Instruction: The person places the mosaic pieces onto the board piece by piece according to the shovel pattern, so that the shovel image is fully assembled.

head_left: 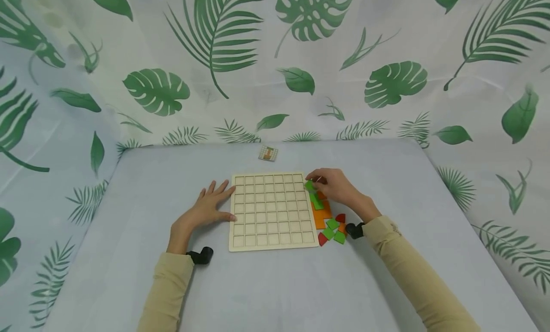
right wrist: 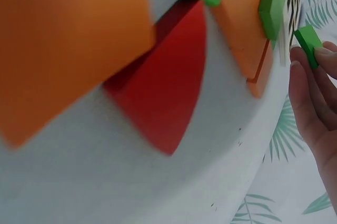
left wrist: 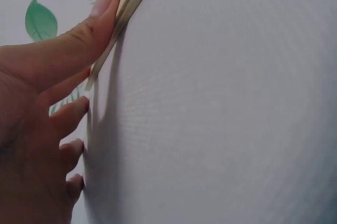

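Observation:
A pale wooden board with a grid of square recesses lies in the middle of the table. My left hand is spread at its left side, with thumb and forefinger touching the edge; in the left wrist view the thumb rests against the board's rim. Over the board's upper right corner, my right hand pinches a small green block between thumb and fingers. Below that hand lie orange pieces and a green piece, right beside the board.
Several loose green squares and red rounded wedges lie by the board's lower right corner. A small patterned card sits behind the board. Leaf-printed cloth hangs around the pale table.

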`<state>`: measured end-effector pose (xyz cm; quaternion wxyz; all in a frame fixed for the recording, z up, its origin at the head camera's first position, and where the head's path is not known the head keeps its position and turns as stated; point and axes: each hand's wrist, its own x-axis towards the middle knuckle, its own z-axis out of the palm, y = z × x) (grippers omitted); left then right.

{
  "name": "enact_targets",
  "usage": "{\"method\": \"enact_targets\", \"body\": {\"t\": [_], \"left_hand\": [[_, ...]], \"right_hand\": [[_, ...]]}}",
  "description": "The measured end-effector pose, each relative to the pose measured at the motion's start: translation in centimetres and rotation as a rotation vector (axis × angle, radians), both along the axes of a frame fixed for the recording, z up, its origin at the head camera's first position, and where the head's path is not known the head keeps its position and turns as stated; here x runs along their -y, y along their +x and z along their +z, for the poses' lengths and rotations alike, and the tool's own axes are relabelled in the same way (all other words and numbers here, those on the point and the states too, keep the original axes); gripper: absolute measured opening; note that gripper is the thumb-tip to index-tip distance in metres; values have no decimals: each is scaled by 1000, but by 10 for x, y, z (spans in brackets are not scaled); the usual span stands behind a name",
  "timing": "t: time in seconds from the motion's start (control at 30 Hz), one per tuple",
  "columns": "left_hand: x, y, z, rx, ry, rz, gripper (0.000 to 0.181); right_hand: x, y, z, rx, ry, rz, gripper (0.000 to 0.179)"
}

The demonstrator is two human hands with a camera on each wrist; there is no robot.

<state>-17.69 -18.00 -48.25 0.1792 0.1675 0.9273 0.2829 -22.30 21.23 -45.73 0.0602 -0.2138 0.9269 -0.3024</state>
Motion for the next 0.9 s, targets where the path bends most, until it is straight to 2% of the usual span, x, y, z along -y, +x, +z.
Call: {"method": "enact_targets", "body": {"t": [0.43,0.9], "left_hand": [[2,-3,-5,-13,44,12,96],[5,-2,-8,3,87,22,96]], "right_hand": [[20,-10,5,143,-77,-35,30],[37,-21,1,178,-85,-41,31]]}}
